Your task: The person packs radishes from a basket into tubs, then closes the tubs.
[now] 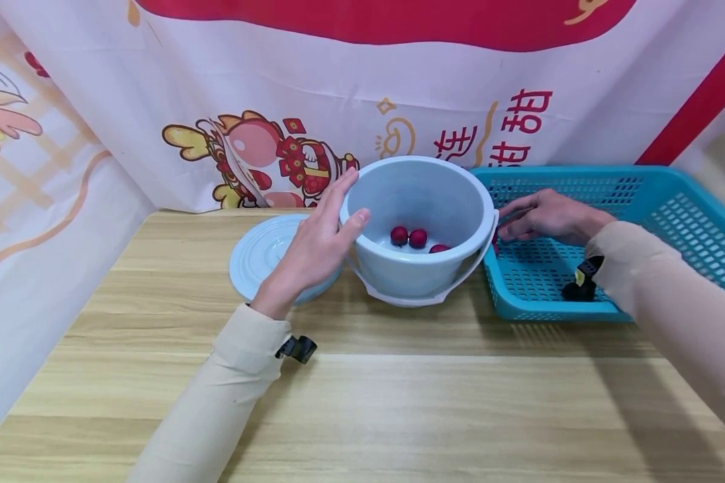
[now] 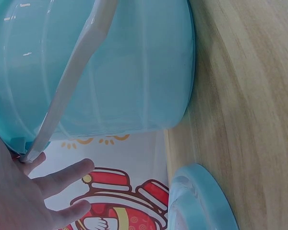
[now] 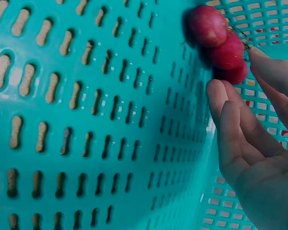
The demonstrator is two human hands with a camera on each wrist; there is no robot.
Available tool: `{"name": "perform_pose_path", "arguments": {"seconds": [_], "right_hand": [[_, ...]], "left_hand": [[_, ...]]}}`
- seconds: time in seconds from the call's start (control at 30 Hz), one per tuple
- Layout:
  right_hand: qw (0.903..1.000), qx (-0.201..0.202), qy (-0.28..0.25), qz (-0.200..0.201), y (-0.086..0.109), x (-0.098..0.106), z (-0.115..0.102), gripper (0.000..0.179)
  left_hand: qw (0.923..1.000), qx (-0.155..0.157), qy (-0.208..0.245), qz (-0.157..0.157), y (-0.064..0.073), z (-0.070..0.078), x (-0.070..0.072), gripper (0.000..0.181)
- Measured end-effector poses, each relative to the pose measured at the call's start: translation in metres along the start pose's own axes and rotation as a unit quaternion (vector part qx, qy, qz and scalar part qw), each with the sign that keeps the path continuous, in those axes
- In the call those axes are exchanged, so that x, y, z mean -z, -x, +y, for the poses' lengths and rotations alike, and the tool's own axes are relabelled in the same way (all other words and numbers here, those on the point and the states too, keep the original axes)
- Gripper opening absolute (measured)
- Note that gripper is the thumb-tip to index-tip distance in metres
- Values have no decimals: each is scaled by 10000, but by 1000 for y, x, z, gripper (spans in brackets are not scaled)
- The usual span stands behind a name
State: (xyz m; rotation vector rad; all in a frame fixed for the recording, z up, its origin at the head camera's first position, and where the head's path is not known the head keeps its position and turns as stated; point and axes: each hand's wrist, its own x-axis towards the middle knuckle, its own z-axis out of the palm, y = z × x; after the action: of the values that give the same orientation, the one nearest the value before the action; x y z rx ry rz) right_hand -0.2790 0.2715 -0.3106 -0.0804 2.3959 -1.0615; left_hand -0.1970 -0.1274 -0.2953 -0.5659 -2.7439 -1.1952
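Note:
A pale blue bucket (image 1: pixel 411 268) with a white handle (image 2: pixel 72 72) stands upright, three red radishes (image 1: pixel 418 238) visible inside at the bottom. My left hand (image 1: pixel 323 235) rests on the bucket's left rim, fingers spread and thumb over the edge. Three more radishes (image 3: pixel 223 48) lie clustered against the side of a turquoise plastic basket (image 1: pixel 556 310). Down inside that basket, my right hand (image 1: pixel 544 218) has its slightly bent fingers (image 3: pixel 230 122) right at the radishes, with a gap between thumb and fingers.
A round pale blue lid (image 1: pixel 250 258) lies on the wooden table (image 1: pixel 362 402) left of the bucket, partly behind my left hand. The basket stands close against the bucket's right side. A printed cloth (image 1: pixel 314 87) hangs behind the table.

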Motion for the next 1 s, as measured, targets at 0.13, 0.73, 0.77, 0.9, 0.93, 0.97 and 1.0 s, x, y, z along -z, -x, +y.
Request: {"name": "perform_pose_path", "arguments": {"seconds": [0.13, 0.73, 0.77, 0.9, 0.93, 0.97, 1.0], "right_hand": [[9999, -53, 55, -66, -3, -2, 1, 56], [9990, 165, 408, 30, -10, -6, -2, 45], [9989, 187, 425, 36, -10, -6, -2, 44], [9989, 222, 400, 66, -9, -5, -2, 43], [9990, 227, 373, 71, -9, -4, -2, 43], [9991, 222, 357, 87, -9, -3, -2, 44], [9992, 205, 337, 104, -8, -3, -2, 45]], "left_hand": [[10000, 28, -18, -6, 0, 0, 0, 71], [10000, 26, -15, 16, 1, 1, 0, 71], [10000, 25, -21, 19, 1, 1, 0, 72], [10000, 35, -17, 13, 1, 1, 0, 72], [10000, 39, -22, 15, 1, 1, 0, 72], [10000, 39, -22, 16, 1, 1, 0, 72], [10000, 50, -26, 13, 1, 1, 0, 72]]}}
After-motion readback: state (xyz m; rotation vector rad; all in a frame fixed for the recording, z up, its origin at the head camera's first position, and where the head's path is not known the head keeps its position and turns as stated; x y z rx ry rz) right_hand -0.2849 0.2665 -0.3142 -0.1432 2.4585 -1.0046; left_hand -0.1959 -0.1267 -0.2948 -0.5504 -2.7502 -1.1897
